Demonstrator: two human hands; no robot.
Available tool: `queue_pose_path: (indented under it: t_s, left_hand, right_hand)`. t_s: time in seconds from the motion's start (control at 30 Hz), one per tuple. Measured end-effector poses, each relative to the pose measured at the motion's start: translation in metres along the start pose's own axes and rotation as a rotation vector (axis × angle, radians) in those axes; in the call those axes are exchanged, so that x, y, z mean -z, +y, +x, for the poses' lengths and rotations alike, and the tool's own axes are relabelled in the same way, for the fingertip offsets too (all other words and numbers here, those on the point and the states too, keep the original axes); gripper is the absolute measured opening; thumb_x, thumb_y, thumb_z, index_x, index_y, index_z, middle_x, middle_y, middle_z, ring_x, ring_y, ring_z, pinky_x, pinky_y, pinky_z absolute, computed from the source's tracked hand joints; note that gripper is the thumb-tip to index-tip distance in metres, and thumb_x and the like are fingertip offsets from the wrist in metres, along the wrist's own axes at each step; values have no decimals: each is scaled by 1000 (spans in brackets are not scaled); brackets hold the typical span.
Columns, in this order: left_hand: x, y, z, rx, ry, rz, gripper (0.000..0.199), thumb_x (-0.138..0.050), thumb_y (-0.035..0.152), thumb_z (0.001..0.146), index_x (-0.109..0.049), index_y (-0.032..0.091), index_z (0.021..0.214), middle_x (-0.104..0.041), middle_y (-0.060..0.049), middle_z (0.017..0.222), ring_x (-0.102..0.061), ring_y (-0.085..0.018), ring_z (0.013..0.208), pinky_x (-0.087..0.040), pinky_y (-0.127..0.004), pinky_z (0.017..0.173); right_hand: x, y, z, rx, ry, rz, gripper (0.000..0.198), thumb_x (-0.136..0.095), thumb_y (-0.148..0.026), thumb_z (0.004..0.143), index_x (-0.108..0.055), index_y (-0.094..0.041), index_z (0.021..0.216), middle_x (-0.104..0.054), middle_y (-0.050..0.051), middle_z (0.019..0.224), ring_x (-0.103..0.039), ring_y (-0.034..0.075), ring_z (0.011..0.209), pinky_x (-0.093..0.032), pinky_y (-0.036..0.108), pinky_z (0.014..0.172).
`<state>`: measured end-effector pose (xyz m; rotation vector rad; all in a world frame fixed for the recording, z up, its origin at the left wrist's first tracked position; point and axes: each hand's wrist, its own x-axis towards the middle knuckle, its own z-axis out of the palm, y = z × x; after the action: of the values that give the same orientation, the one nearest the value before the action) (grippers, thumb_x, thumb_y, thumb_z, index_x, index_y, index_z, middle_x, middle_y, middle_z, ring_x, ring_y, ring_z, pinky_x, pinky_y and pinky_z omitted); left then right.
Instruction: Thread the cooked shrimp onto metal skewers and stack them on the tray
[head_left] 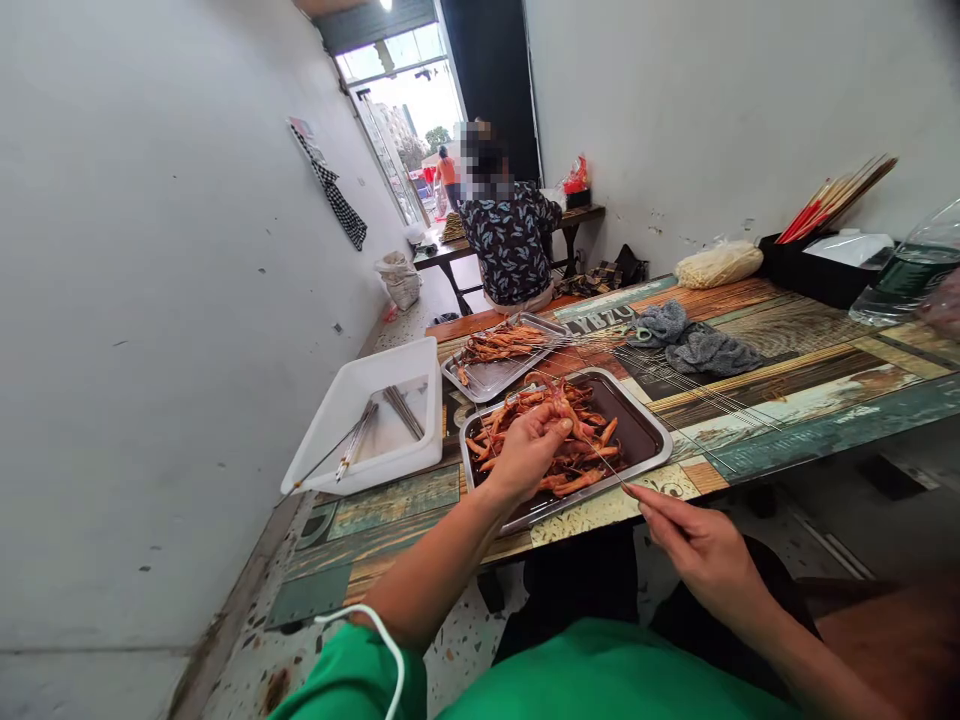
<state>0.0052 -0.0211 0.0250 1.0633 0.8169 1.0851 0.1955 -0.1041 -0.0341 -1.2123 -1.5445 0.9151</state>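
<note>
Over a metal tray [660,447] of dark liquid, my left hand [529,452] is closed in a pinch on a reddish-brown piece of meat [574,408], which looks like a poultry foot. My right hand [701,550] grips the near end of a thin metal skewer [606,464] in front of the tray. The skewer slants up and left to the meat; whether its tip is inside cannot be made out. Several similar pieces [581,480] lie in the liquid beneath my left hand. A second metal tray [491,378] behind holds skewered pieces [506,343].
Left stands a white plastic tub [431,400] with metal skewers [403,412]. Loose skewers [705,395] and grey cloths [712,350] lie right of the trays. Further right are a black box [832,275] with sticks and a plastic bottle [904,270]. A person [510,240] sits ahead.
</note>
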Motion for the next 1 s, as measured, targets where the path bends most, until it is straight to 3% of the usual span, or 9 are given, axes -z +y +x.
queue_pose_path:
  t_s: [0.1,0.17,0.27,0.33,0.43,0.53,0.77,0.9,1.0]
  left_hand:
    - [-2,-2,0,-11,15,-18,32,-72,36,67,-55,14,83,-67,-4,78,-64,-17,79,-53,-31,74]
    - [-3,-2,0,-12,18,-36,32,-72,36,66,-55,14,83,-67,-4,76,-64,-17,78,-53,-31,74]
    - [-3,-2,0,-2,4,-50,31,-72,34,66,-56,13,82,-67,-5,77,-65,-17,79,-53,-30,74]
    - [-4,-2,-1,15,-8,-49,31,-72,33,66,-56,13,82,-67,-5,77,-65,-17,79,-54,-31,74]
    - [-6,-2,-3,40,-10,-57,31,-73,33,67,-55,13,81,-66,-6,76,-65,-18,80,-54,-31,73]
    - [-8,-2,-4,37,9,-78,31,-72,33,67,-55,13,83,-67,-6,78,-64,-19,82,-54,-32,73]
    - [-8,-2,-5,35,40,-145,31,-72,30,68,-53,12,85,-67,-6,80,-64,-17,77,-53,-33,73]
    - [-9,-5,-6,36,21,-203,29,-71,28,69,-53,12,85,-67,-6,79,-64,-16,76,-52,-33,74]
    - [-13,-9,-8,26,26,-239,29,-71,29,70,-52,13,85,-67,-5,80,-64,-15,75,-51,-32,74]
  right_hand:
    - [-2,0,-3,283,75,-231,33,-49,-18,85,-67,-16,113,-71,10,103,-68,18,88,-52,26,79]
    - [-3,-1,-3,326,88,-251,34,-48,-16,85,-66,-15,114,-70,11,106,-67,19,91,-51,26,81]
    - [-5,-5,0,117,50,-91,31,-52,-24,84,-69,-12,107,-70,7,72,-65,15,64,-52,24,59]
    - [-5,-8,4,-137,-40,168,34,-54,-33,84,-68,-11,107,-48,-4,45,-46,8,39,-38,20,38]
    - [-6,-11,9,-430,-178,577,43,-56,-43,82,-63,-12,111,-23,-13,43,-16,2,31,-15,17,30]
    - [-8,-12,12,-486,-198,718,42,-60,-43,80,-62,-13,108,-21,-14,45,-11,1,33,-10,16,31]
    - [-9,-14,10,-334,-134,484,44,-55,-43,82,-62,-10,109,-22,-12,45,-17,4,37,-15,18,34]
    - [-10,-14,4,-22,46,54,31,-52,-34,83,-70,-14,100,-51,-1,49,-45,10,43,-37,23,42]
    - [-13,-10,0,161,158,-126,29,-50,-29,83,-71,-18,99,-69,7,74,-60,16,59,-48,29,58]
